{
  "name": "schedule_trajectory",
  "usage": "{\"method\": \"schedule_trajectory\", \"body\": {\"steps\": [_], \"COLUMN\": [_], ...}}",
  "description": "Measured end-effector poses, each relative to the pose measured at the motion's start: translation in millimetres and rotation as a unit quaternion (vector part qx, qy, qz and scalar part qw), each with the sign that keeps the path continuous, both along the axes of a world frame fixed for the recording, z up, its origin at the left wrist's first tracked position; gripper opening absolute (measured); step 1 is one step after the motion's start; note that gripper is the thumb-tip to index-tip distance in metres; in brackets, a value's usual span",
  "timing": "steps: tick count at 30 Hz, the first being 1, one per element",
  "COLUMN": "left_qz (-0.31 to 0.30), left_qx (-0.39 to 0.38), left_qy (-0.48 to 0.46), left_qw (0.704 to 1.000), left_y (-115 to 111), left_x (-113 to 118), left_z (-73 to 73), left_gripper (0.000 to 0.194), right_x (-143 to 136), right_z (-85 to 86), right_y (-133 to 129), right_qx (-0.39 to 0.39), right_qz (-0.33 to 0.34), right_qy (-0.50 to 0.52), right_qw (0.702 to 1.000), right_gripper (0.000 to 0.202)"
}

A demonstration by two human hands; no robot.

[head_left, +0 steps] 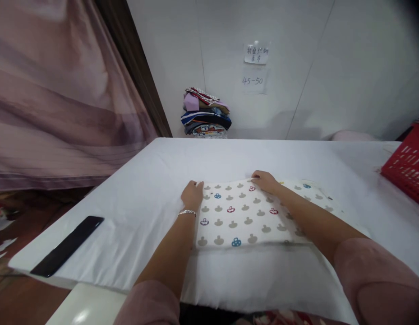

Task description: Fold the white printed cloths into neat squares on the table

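A white cloth (pixel 241 216) printed with grey, red and blue mushroom shapes lies folded into a long strip on the white-covered table. My left hand (pixel 192 196) is closed on the cloth at its far left corner, with a bracelet on that wrist. Along the far edge, nearer the middle, my right hand (pixel 264 181) pinches the same cloth. Part of the cloth's right side is hidden under my right forearm.
A flat black object (pixel 67 246) lies on the white table (pixel 135 198) at the left. Folded fabrics (pixel 206 113) are stacked beyond the far edge. A red basket (pixel 407 164) stands at the far right. Pink curtains (pixel 60 90) hang on the left, and paper notes (pixel 255 55) are on the wall.
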State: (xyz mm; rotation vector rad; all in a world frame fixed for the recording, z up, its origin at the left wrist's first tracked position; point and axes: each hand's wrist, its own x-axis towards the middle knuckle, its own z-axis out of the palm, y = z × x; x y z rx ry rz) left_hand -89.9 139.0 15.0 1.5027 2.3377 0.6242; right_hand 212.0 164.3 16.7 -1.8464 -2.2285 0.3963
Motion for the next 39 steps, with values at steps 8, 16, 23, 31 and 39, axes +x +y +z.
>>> {"method": "schedule_trajectory", "body": {"steps": [8, 16, 23, 31, 39], "left_qz": [-0.002, -0.003, -0.004, -0.014, -0.018], "left_qx": [-0.004, -0.013, -0.023, -0.027, -0.022], "left_qy": [0.005, 0.004, 0.015, 0.012, 0.023], "left_qw": [1.0, 1.0, 1.0, 0.999, 0.999], "left_y": [0.7, 0.9, 2.2, 3.7, 8.2], "left_x": [-0.3, 0.7, -0.9, -1.7, -4.8], "left_z": [-0.8, 1.7, 5.1, 7.1, 3.1], "left_gripper": [0.033, 0.035, 0.04, 0.045, 0.049], "right_x": [-5.6, -43.2, -49.0, 12.8, 37.6], "right_z": [-1.5, -8.2, -2.9, -1.5, 2.1], "right_y": [-4.2, -40.2, -40.4, -67.9, -65.2], "right_qx": [0.029, 0.063, -0.015, -0.014, -0.029], "right_qz": [-0.009, 0.172, 0.204, 0.117, 0.11], "right_qy": [-0.035, -0.04, -0.029, -0.055, -0.059], "right_qw": [0.999, 0.982, 0.979, 0.992, 0.992], "right_gripper": [0.025, 0.057, 0.064, 0.069, 0.073]}}
